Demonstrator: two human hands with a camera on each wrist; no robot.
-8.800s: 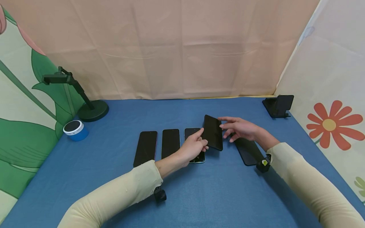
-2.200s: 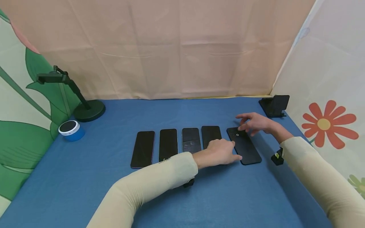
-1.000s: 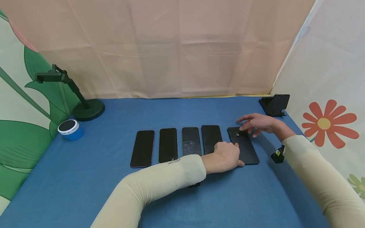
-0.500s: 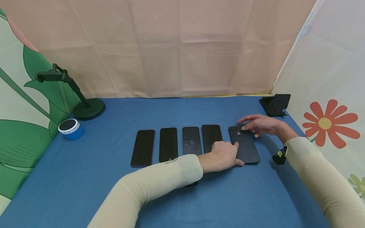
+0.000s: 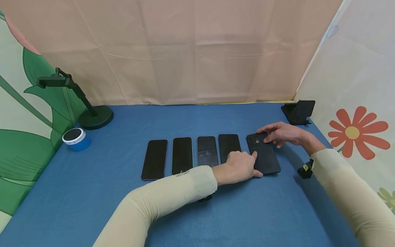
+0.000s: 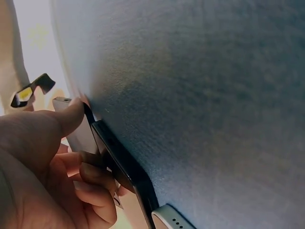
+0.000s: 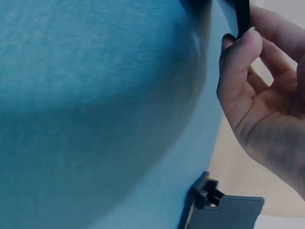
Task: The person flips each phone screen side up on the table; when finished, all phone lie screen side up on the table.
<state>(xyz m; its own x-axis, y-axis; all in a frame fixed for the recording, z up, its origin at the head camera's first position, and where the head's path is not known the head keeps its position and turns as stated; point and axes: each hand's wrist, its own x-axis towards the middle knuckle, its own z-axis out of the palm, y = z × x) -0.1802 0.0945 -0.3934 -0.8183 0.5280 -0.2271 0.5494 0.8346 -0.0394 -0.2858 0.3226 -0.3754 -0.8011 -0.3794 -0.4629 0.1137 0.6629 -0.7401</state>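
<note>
A black smartphone [image 5: 266,157] lies back side up at the right end of a row, its camera lenses showing at the far end. My right hand [image 5: 285,133] pinches its far right corner between thumb and index finger, also seen in the right wrist view. At its near left corner, my left hand [image 5: 237,168] holds the edge, thumb at the near end and index finger on the left side. The left wrist view shows the thumb [image 6: 71,117] against the phone's end. My left hand partly covers the neighbouring phone [image 5: 229,144], which lies screen up.
Three more smartphones lie screen up to the left: one [image 5: 207,151], another [image 5: 182,156] and the leftmost [image 5: 155,159]. A black phone stand [image 5: 299,112] is at the back right. A dark desk stand [image 5: 96,117] and blue-white tub [image 5: 78,140] stand at left.
Earlier, both hands held the fourth phone upright; it now lies in the row. Both hands have since moved to the rightmost phone, which has just shifted slightly away from me.
</note>
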